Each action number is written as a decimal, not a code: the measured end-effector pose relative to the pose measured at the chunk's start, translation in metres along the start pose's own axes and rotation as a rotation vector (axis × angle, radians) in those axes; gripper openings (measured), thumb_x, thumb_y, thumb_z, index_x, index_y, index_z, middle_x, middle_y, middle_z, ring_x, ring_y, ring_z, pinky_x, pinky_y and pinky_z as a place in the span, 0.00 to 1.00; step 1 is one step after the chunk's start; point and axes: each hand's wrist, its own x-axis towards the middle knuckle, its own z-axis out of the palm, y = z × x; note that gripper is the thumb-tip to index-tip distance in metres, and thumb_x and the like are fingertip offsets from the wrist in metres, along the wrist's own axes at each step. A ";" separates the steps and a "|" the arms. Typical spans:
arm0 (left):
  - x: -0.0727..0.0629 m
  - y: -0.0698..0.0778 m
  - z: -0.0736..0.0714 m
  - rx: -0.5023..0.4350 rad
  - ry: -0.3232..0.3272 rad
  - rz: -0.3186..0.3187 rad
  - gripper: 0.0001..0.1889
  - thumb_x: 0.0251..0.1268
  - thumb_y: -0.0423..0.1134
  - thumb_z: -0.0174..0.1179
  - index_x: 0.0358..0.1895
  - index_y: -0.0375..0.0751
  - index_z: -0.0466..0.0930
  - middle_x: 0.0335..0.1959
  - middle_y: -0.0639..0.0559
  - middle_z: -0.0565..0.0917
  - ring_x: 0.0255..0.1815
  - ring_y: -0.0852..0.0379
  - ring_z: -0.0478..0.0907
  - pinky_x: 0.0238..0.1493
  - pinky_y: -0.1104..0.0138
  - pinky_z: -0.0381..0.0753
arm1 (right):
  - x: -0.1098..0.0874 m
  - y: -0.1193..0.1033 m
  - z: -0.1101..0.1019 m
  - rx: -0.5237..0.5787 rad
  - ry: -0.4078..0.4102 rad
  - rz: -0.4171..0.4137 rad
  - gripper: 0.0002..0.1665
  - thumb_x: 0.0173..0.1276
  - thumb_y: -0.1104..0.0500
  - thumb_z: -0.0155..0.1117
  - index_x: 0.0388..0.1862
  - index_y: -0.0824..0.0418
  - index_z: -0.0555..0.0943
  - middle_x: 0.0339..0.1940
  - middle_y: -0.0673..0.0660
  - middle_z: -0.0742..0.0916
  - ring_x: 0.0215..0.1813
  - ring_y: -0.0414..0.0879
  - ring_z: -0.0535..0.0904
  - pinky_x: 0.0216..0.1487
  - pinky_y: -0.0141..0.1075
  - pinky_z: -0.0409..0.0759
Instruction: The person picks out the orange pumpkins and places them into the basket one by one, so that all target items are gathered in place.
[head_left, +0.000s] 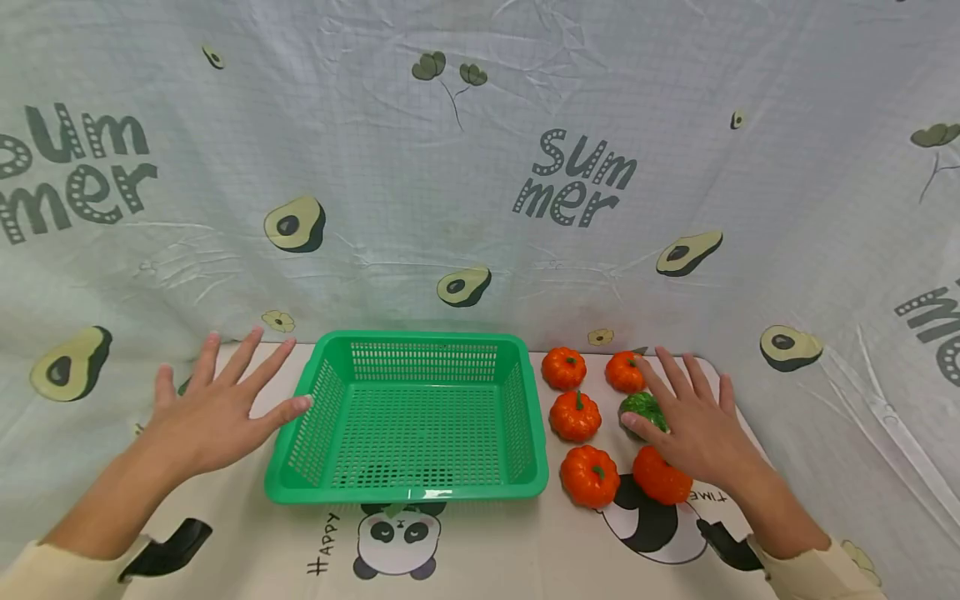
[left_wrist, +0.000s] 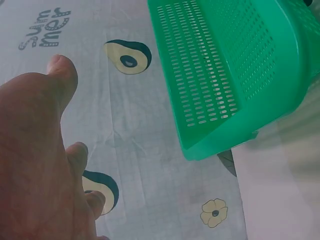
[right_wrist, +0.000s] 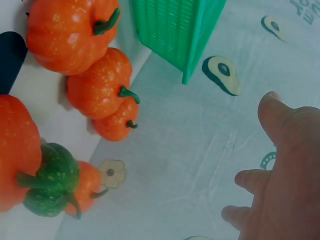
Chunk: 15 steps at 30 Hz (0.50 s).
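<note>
A green plastic basket (head_left: 405,497) with slotted walls stands on the table, nothing inside it. My left hand (head_left: 217,417) is spread beside its left wall, the thumb tip overlapping the rim in the head view. To the right of the basket are several orange pumpkins (head_left: 590,477) and one green pumpkin (head_left: 643,408), standing in two columns. My right hand (head_left: 701,425) hovers with fingers spread over the right column, partly covering the green pumpkin in the head view. Neither hand holds anything. In the right wrist view the pumpkins (right_wrist: 75,35) lie to the left of the hand.
The light tabletop (head_left: 480,558) carries panda prints and lettering. A pale cloth (head_left: 375,167) printed with avocados and "summer" hangs behind the table and along its sides. Dark straps (head_left: 167,548) show at both sleeve cuffs.
</note>
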 end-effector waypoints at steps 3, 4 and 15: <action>0.000 0.000 0.002 0.004 -0.002 -0.001 0.49 0.71 0.79 0.41 0.86 0.63 0.35 0.87 0.37 0.33 0.82 0.20 0.22 0.62 0.15 0.29 | 0.000 0.000 0.002 0.010 -0.004 0.005 0.55 0.73 0.29 0.56 0.87 0.54 0.51 0.88 0.66 0.50 0.85 0.74 0.39 0.74 0.79 0.29; 0.000 0.000 0.003 0.006 -0.004 -0.002 0.49 0.71 0.79 0.41 0.86 0.63 0.35 0.87 0.37 0.33 0.82 0.20 0.22 0.62 0.15 0.29 | 0.000 0.000 0.002 0.014 -0.007 0.006 0.55 0.73 0.29 0.57 0.87 0.54 0.51 0.88 0.66 0.50 0.85 0.74 0.39 0.74 0.79 0.28; 0.001 0.001 0.013 0.007 0.016 0.000 0.49 0.70 0.79 0.43 0.86 0.63 0.38 0.88 0.38 0.37 0.83 0.20 0.28 0.64 0.15 0.32 | -0.003 0.006 0.013 0.030 -0.020 0.017 0.55 0.73 0.29 0.58 0.86 0.56 0.55 0.87 0.67 0.51 0.84 0.74 0.39 0.73 0.80 0.28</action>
